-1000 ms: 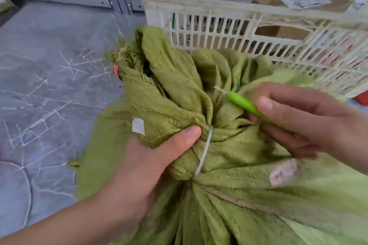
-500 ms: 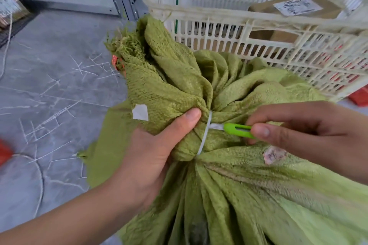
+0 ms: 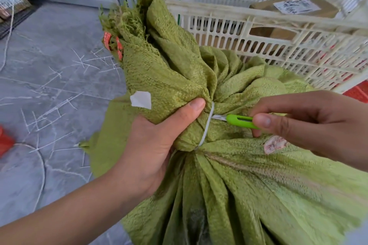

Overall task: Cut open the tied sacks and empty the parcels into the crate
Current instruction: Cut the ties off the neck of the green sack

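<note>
The green woven sack (image 3: 258, 195) filled the near part of the view, its folds running up to a tight neck. The left hand (image 3: 155, 141) came in from 7 o'clock and gripped this neck, the fingers curled behind the cloth and the thumb pressed on the front, just at 9 o'clock of the white tie (image 3: 208, 125). The tie went around the neck and looked whole.

The right hand (image 3: 298, 123) came from 3 o'clock and pinched a green cutter (image 3: 239, 121) between thumb and fingers. The pale blade (image 3: 218, 116) pointed to 9 o'clock and its tip touched the tie.

Just under the right hand, at 5 o'clock of the cutter, a pink label (image 3: 274, 144) was stuck on the sack; its writing was too small to read. A white scrap of sticker (image 3: 140, 99) with no writing sat at 11 o'clock of the left thumb. Higher, on the frayed mouth of the sack, was an orange-red strip (image 3: 108, 41) with marks I could not read.

At 9 o'clock, many thin white strips (image 3: 59, 105) lay on the grey floor (image 3: 49, 195).

Behind the sack, at 1 o'clock, stood the cream plastic crate (image 3: 278, 32). Inside was a brown cardboard parcel (image 3: 326, 9) with a white shipping label (image 3: 294, 5); the print was blurred.
</note>
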### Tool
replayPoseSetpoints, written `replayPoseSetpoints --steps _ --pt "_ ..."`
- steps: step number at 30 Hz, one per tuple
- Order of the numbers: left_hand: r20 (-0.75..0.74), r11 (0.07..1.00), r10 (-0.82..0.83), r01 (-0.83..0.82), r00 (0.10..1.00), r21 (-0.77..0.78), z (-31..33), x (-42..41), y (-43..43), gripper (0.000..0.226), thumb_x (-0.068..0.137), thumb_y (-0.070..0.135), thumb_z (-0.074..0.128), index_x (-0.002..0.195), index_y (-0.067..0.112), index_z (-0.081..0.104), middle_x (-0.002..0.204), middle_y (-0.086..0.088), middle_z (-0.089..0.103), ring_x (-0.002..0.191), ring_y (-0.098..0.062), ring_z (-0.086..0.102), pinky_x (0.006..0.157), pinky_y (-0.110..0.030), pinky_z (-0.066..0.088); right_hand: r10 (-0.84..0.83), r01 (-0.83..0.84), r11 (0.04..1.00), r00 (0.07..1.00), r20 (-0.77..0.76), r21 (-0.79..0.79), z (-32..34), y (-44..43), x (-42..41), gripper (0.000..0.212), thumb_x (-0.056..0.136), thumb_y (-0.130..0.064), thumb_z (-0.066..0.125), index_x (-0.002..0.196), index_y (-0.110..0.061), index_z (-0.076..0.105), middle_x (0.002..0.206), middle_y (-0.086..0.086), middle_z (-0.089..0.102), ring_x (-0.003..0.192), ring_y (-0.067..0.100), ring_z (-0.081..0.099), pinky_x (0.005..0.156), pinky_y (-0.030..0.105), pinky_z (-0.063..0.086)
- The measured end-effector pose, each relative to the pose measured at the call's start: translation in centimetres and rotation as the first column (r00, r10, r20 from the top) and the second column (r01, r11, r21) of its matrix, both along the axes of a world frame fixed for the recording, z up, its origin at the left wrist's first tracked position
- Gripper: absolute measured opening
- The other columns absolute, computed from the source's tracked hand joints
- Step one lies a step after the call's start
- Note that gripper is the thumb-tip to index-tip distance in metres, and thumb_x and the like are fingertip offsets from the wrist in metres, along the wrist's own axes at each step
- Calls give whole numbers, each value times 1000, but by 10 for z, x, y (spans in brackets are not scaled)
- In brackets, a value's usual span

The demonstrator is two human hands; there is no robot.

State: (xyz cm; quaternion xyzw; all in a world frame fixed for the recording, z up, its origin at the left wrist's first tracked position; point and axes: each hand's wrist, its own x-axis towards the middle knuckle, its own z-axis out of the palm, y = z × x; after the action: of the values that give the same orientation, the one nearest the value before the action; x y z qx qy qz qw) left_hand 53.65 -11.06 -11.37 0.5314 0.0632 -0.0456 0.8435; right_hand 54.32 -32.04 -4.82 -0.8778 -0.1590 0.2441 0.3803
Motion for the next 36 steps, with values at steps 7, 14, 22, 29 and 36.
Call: replayPoseSetpoints --steps 7,14,22,29,36 --pt "-14 1000 -2 3 1000 20 -1 -1 2 35 66 13 74 100 21 71 104 -3 75 96 -20 72 77 -35 59 46 -41 997 995 -84 60 2 -2 7 46 75 -72 48 96 -37 71 44 3 28 35 8 23 37 15 25" --pt "-28 1000 -12 12 1000 -24 -5 -2 4 33 67 17 76 100 23 73 107 -5 74 98 -22 71 78 -37 58 76 -57 993 979 -189 104 -1 -5 13 44 77 -66 54 97 -31 72 44 3 26 38 16 23 40 24 27" --pt "-50 998 -18 16 999 -55 -7 -1 1 34 65 20 75 99 24 75 107 -7 74 99 -25 71 78 -39 58 140 -103 982 960 -243 161 -4 0 20 41 81 -61 55 98 -28 71 45 -1 27 37 15 23 38 22 28" --pt "-38 999 3 -5 999 -49 -7 0 0 28 66 17 76 90 32 77 103 -3 75 96 -21 72 75 -35 59 83 -37 989 944 -321 146 -5 -11 25 45 77 -62 58 99 -25 72 42 -3 27 37 13 22 37 28 29" --pt "-8 1000 9 -9 1000 -13 -10 2 -3 27 66 17 75 86 36 77 101 0 76 94 -19 73 76 -34 59 85 -52 988 967 -240 144 -9 -12 22 43 76 -66 56 96 -32 72 42 -1 28 35 13 23 38 20 28"
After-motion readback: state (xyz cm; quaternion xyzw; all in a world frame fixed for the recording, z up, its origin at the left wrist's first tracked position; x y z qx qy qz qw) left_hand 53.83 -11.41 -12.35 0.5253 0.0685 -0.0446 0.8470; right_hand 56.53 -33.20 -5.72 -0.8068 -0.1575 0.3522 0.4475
